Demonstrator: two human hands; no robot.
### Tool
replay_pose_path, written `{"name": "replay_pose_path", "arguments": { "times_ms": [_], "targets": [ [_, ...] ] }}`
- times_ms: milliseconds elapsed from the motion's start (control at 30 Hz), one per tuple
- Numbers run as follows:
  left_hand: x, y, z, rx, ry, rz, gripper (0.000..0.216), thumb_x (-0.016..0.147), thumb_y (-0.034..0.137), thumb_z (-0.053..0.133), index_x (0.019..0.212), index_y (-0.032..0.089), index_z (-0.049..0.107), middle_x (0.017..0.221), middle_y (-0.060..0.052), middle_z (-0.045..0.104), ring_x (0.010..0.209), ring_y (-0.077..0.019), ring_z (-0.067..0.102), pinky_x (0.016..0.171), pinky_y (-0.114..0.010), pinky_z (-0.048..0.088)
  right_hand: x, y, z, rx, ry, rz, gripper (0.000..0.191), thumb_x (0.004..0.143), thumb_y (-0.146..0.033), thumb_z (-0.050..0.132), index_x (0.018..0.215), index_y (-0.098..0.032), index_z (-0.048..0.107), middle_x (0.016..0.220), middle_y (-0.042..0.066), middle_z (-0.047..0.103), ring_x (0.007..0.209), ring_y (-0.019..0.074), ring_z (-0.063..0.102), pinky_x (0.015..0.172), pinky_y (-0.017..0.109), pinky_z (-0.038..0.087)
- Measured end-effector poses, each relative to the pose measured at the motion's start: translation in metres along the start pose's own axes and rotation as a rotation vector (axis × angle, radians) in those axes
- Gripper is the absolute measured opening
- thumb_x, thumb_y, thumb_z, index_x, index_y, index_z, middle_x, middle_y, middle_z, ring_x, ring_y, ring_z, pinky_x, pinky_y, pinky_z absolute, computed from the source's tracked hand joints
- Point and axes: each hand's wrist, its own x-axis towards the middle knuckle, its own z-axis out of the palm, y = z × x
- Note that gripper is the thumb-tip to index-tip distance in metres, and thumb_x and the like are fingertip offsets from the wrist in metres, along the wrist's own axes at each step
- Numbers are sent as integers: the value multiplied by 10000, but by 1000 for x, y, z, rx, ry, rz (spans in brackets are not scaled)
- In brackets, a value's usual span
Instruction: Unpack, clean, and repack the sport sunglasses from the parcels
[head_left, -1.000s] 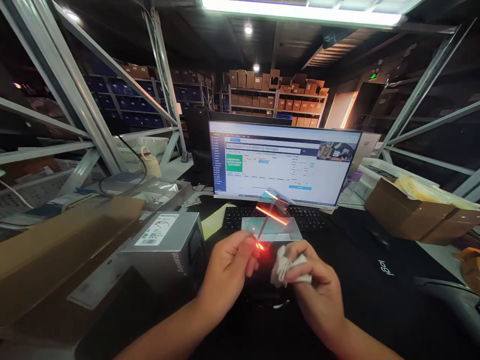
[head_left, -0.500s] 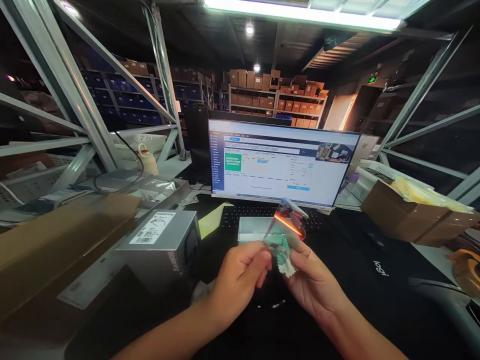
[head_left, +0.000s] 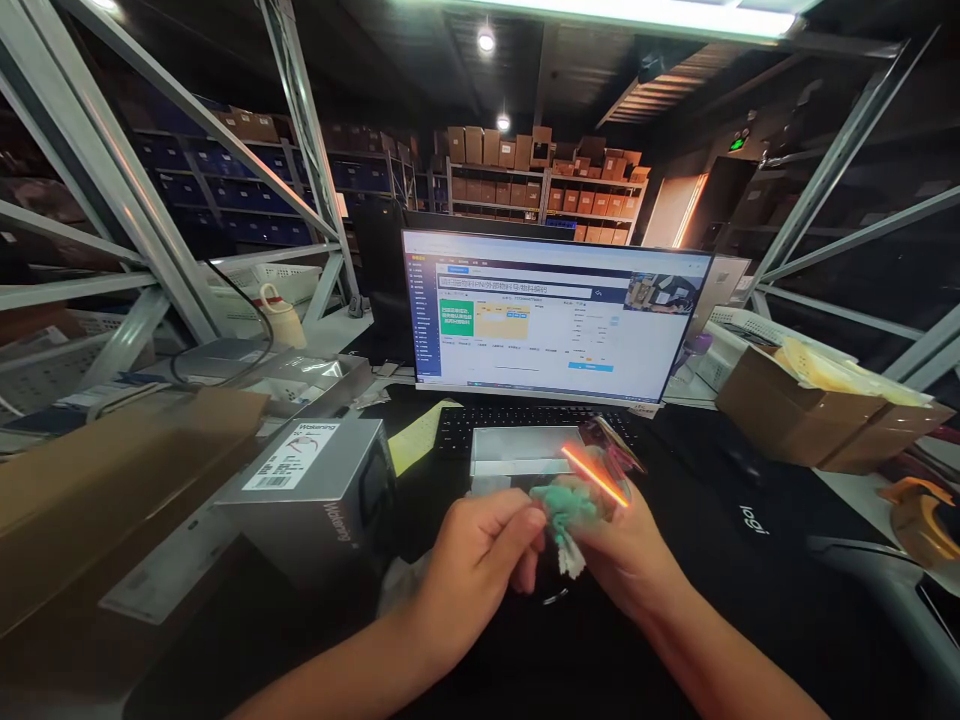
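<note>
The left hand (head_left: 487,545) is pinched together, on what is hidden; the right hand (head_left: 630,545) grips a crumpled green-and-white cloth (head_left: 567,515) between them, a glossy transparent sheet (head_left: 596,476) just beyond; wiping seems underway, calling next for steady pressure

Dark ceiling (head_left: 442,75), bright strip light (head_left: 637,14), carton-filled shelves (head_left: 545,197).

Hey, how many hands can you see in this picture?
2: the left hand, at the left of the crumpled greenish-white material, and the right hand, at its right, fingers partly hidden. No others show.
</note>
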Motion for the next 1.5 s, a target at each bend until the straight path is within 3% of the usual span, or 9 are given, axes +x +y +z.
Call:
{"name": "replay_pose_path", "arguments": {
  "times_ms": [100, 267, 400, 533, 633, 733, 867, 1200, 1500],
  "targets": [
    [0, 2, -2, 61, 53, 43, 566, 1000, 551, 433, 568, 190, 498, 497, 19, 520, 528, -113, 505, 575, -234, 371, -4, 5, -4, -96, -20, -59, 244, 724, -297, 873, 817, -173, 684, 706, -7, 626, 653, 122, 589, 615, 225, 486],
    [-1, 4, -5, 101, 108, 107, 603, 1002, 560, 416, 526, 192, 440, 499, 21, 465, 510, -109, 456, 562, -242, 348, -6, 14, -8, -29, -30, 23, 600, 654, -292, 924, 1152, -202, 602, 788, -4, 686, 678, 131, 641, 648, 239, 517],
    [1, 1, -10, 110, 177, 123, 535, 1004, 538, 432, 599, 192, 486, 504, 39, 442, 492, -102, 419, 538, -237, 337, -10, 0, -10, -126, -253, 171, 390, 707, -313, 885, 896, -189, 567, 815, 24, 721, 673, 113, 645, 606, 202, 488],
    [4, -1, -17, 132, 224, 133, 489, 1007, 513, 445, 644, 191, 505, 510, 45, 438, 504, -102, 423, 546, -230, 344, -24, -37, -19, -744, -411, 163, 94, 845, -239, 744, 889, -199, 671, 928, 57, 749, 762, 158, 674, 683, 260, 522],
    [4, 0, -20, 139, 222, 148, 486, 1007, 508, 445, 641, 193, 494, 496, 53, 416, 490, -96, 406, 539, -227, 338, -30, -65, -38, -1153, -339, -24, 87, 884, -203, 678, 943, -239, 732, 885, 31, 742, 769, 171, 682, 698, 259, 525],
    [3, 1, -20, 145, 215, 144, 486, 1010, 501, 439, 635, 194, 482, 502, 48, 424, 502, -99, 423, 537, -226, 335, -27, -81, -60, -1228, -70, -167, 131, 877, -281, 696, 991, -230, 736, 750, 22, 714, 600, 154, 634, 558, 250, 486],
    [2, 1, -18, 140, 209, 131, 472, 1014, 501, 430, 666, 192, 511, 493, 54, 412, 495, -99, 411, 555, -228, 349, -14, -72, -69, -1115, 136, -174, 215, 808, -371, 772, 921, -187, 773, 835, 85, 750, 681, 196, 669, 608, 287, 515],
    [3, -8, -3, 98, 52, 103, 548, 1004, 562, 415, 616, 183, 493, 483, 54, 422, 465, -83, 415, 515, -220, 326, 2, -8, -11, 132, -6, 217, 309, 655, -263, 910, 914, -182, 762, 806, 32, 745, 710, 120, 674, 708, 209, 536],
    [6, -9, 0, -70, -116, 3, 555, 969, 614, 456, 644, 171, 536, 447, 65, 423, 423, -71, 399, 479, -197, 329, 3, -2, -8, 174, 83, 164, 280, 573, -230, 948, 740, -162, 733, 669, 5, 690, 598, 103, 626, 573, 181, 507]
  ]
}}
